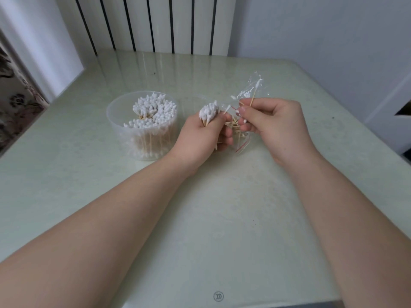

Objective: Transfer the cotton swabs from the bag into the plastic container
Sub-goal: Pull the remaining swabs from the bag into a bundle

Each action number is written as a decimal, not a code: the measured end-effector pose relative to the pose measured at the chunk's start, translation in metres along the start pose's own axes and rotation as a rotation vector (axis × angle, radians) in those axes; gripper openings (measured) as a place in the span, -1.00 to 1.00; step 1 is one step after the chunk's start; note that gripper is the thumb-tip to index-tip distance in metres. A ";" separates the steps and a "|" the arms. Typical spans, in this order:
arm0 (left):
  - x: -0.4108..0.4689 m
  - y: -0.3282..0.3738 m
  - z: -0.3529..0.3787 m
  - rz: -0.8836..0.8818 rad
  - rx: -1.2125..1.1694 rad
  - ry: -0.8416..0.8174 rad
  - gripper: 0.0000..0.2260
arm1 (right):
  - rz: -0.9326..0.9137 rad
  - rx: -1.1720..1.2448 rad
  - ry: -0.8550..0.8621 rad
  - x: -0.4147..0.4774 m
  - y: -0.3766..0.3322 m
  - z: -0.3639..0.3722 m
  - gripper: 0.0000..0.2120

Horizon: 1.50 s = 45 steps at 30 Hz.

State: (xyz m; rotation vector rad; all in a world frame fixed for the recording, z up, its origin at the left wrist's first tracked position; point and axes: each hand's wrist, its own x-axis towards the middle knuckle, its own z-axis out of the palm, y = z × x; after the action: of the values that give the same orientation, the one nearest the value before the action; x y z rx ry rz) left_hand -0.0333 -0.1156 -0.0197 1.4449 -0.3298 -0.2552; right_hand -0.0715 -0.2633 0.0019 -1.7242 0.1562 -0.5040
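A round clear plastic container (115,121) stands on the table left of centre, packed with upright cotton swabs (153,110) on wooden sticks. My left hand (200,134) grips a bundle of swabs (208,112), white tips up, just right of the container. My right hand (273,125) pinches a few swabs (253,96) together with the crumpled clear bag (249,90), which has a red strip at its mouth. More swabs lie in the bag between the two hands.
The pale green glossy table (222,218) reaches to a white radiator (155,23) at the back. A patterned curtain (15,101) hangs at the left, and a white wall stands at the right.
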 end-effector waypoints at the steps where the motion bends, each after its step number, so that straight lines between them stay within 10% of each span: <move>1: 0.002 -0.001 0.000 0.001 0.003 0.027 -0.84 | 0.002 -0.015 -0.014 -0.001 0.000 0.001 -0.88; 14: 0.005 -0.008 -0.002 0.056 0.074 0.060 -0.77 | -0.061 -0.299 -0.265 -0.012 0.003 0.009 -0.53; 27: 0.015 -0.013 -0.004 0.009 -0.025 0.209 -0.74 | 0.044 -0.246 -0.183 -0.004 -0.001 -0.005 -0.87; 45: 0.005 0.000 -0.004 -0.116 -0.254 0.070 -0.89 | 0.167 -0.030 -0.217 -0.008 0.005 0.009 -0.80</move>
State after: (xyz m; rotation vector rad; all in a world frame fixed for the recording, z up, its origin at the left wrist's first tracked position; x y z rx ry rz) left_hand -0.0270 -0.1143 -0.0194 1.2198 -0.1507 -0.3274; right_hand -0.0742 -0.2529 -0.0065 -1.7644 0.1514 -0.1907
